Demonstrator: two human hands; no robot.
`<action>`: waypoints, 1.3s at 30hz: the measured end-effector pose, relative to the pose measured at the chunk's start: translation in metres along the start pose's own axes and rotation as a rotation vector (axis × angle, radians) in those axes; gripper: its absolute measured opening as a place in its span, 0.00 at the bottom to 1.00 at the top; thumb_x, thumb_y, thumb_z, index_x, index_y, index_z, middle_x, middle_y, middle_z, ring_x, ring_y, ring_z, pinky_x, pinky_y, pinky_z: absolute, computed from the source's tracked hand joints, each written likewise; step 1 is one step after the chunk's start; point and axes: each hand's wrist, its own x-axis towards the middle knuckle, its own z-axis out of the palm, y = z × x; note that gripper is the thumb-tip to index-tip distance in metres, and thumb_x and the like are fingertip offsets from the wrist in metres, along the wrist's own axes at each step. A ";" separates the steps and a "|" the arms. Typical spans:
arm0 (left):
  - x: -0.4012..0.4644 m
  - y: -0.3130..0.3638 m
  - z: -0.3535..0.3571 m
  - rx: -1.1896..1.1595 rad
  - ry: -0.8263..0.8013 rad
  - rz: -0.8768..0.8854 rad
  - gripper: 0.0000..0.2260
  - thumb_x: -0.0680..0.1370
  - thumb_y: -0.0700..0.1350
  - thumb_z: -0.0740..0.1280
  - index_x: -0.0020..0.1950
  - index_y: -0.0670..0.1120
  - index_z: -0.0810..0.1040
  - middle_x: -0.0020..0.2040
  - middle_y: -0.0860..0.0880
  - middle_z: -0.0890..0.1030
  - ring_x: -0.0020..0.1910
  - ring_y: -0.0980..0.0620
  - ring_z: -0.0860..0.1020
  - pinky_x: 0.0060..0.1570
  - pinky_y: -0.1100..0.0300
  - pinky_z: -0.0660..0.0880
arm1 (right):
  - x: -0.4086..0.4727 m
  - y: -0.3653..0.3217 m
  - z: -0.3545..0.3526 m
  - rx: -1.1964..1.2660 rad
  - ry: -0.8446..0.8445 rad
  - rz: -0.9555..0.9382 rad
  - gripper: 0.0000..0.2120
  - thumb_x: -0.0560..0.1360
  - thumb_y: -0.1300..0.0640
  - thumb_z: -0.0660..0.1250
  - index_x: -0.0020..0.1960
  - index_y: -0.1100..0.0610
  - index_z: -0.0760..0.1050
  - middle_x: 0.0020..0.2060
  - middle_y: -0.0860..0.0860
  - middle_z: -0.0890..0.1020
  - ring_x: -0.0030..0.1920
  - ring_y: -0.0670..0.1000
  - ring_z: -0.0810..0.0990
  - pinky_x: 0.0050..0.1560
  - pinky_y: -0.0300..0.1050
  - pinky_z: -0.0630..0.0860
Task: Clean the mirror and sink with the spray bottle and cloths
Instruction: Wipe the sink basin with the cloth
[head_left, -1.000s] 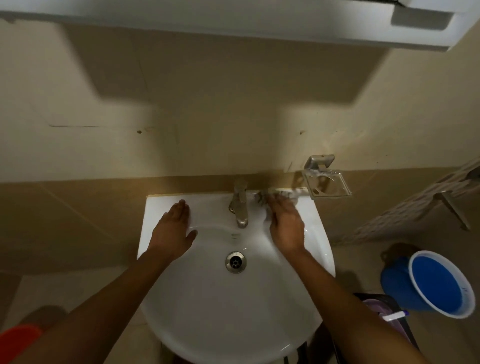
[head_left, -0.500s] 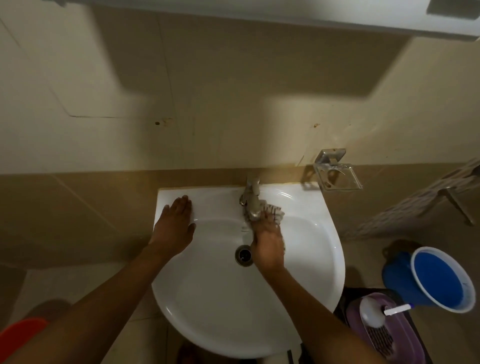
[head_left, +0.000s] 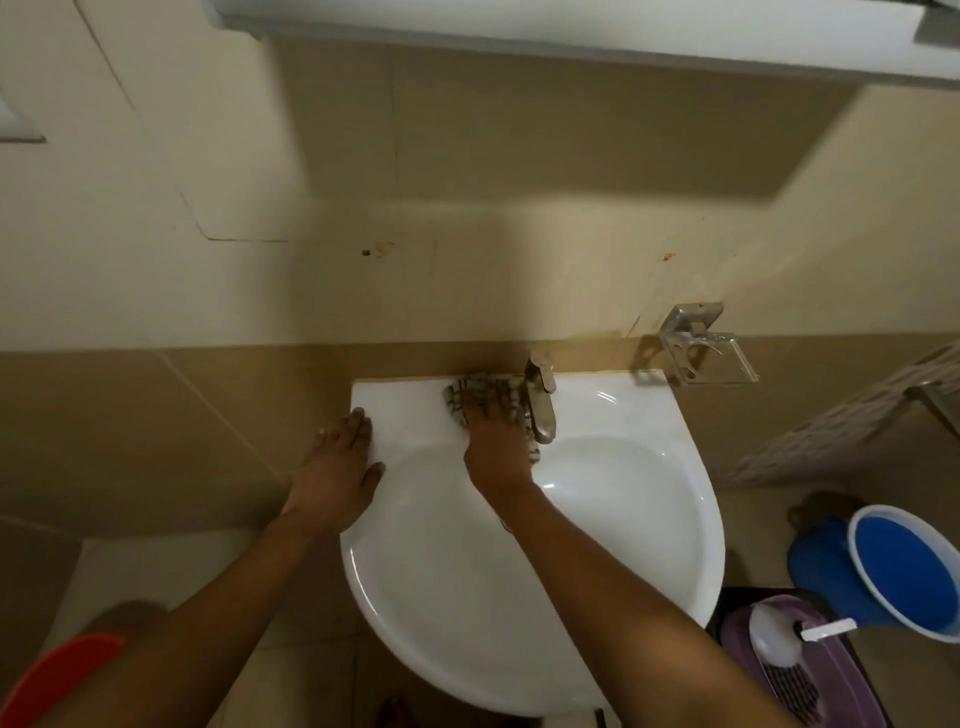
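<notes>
The right hand (head_left: 491, 441) is reaching over the white sink (head_left: 623, 467) and is pressing a patterned cloth (head_left: 475, 392) with flat, straight fingers onto the back edge, just left of the metal tap (head_left: 540, 400). The cloth is lying against the wall. The left hand (head_left: 340, 467) is resting flat and spread on the sink's back left corner, holding nothing.
</notes>
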 end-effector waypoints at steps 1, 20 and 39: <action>-0.002 -0.003 0.000 -0.006 0.011 -0.015 0.28 0.82 0.50 0.56 0.78 0.38 0.52 0.79 0.42 0.53 0.78 0.44 0.53 0.76 0.48 0.51 | -0.003 -0.002 0.005 -0.006 0.015 0.016 0.37 0.74 0.70 0.55 0.80 0.55 0.50 0.79 0.58 0.49 0.79 0.59 0.44 0.77 0.56 0.42; -0.024 -0.040 0.012 -0.147 -0.067 -0.040 0.30 0.79 0.55 0.43 0.77 0.41 0.59 0.76 0.40 0.62 0.75 0.42 0.60 0.75 0.48 0.56 | -0.005 -0.076 0.047 0.126 0.088 -0.319 0.30 0.75 0.63 0.62 0.76 0.50 0.64 0.75 0.49 0.66 0.78 0.52 0.56 0.71 0.74 0.51; -0.091 -0.021 0.015 -0.420 -0.037 -0.093 0.12 0.79 0.44 0.57 0.54 0.44 0.79 0.56 0.45 0.80 0.53 0.45 0.79 0.48 0.55 0.74 | -0.083 -0.107 0.063 0.381 -0.113 -0.337 0.24 0.79 0.55 0.57 0.75 0.50 0.66 0.78 0.52 0.59 0.79 0.56 0.51 0.76 0.60 0.55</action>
